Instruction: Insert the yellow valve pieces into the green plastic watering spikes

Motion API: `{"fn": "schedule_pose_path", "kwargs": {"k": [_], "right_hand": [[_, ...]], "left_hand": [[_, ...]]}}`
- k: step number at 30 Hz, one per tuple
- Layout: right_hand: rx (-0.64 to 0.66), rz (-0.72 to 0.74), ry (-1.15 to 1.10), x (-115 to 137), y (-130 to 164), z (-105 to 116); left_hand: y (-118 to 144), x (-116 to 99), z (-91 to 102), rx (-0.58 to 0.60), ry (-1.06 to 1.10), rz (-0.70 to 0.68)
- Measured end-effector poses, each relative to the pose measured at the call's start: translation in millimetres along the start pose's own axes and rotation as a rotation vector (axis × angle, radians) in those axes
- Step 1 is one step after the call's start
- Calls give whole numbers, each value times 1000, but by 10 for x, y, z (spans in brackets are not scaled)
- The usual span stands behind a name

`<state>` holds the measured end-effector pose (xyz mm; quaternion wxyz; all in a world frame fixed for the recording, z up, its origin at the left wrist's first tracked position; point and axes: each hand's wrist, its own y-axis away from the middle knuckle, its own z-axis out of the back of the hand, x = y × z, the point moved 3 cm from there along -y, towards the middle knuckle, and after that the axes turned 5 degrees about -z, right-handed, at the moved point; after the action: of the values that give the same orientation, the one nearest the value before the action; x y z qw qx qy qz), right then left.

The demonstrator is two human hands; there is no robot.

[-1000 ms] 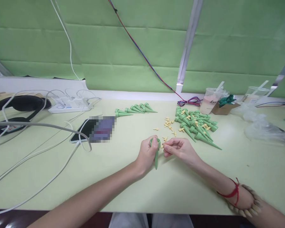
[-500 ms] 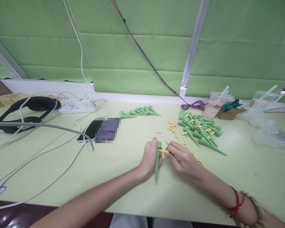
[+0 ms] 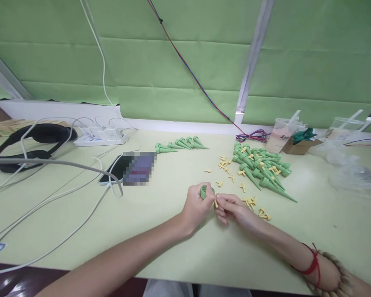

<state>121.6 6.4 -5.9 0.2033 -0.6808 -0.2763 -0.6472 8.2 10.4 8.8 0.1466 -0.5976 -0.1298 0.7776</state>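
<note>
My left hand [image 3: 197, 208] is wrapped round a green plastic watering spike [image 3: 203, 191]; its hollow, ringed top faces up toward me and its pointed body is hidden by the fingers. Beside it, my right hand [image 3: 230, 208] pinches a small yellow valve [image 3: 216, 203] against the spike's side. Whether the valve sits in the spike cannot be made out. Loose yellow valves [image 3: 224, 165] lie scattered just beyond and right of my hands. Further right is a heap of green spikes [image 3: 259, 163], some with yellow pieces among them. A short row of green spikes [image 3: 182, 144] lies at the back.
At left are a phone [image 3: 117, 169], black headphones [image 3: 34, 144], a power strip [image 3: 100, 137] and looping white cables. Drink cups [image 3: 278, 136], a small cardboard box [image 3: 299, 146] and clear plastic bags [image 3: 352, 173] stand at the back right. Coiled red-blue wire [image 3: 252, 135] touches the wall's foot.
My left hand has turned the spike from hanging tip-down in side view to showing its open top. My right hand has rotated with the yellow valve, which now points downward.
</note>
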Motion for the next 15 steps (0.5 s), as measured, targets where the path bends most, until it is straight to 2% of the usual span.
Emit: {"fn": "schedule_pose_path", "kwargs": {"k": [2,3,6,9,12,15], "right_hand": [[8,-28,-29,-12,-14,-10],[-19,-19,29,-1,-11,-9],[-194,98,430,88,32,32],[-335,273,833,183,78,91],[-370,428,1085,213,84,130],[-366,539,1211,203,82,124]], "left_hand": [[-19,15,-4,11,51,49],[-29,24,-11,17,98,96],[-54,41,-36,28,267,269],[-67,38,-49,21,341,377],[-54,63,-63,23,359,446],[-24,82,-79,43,337,445]]}}
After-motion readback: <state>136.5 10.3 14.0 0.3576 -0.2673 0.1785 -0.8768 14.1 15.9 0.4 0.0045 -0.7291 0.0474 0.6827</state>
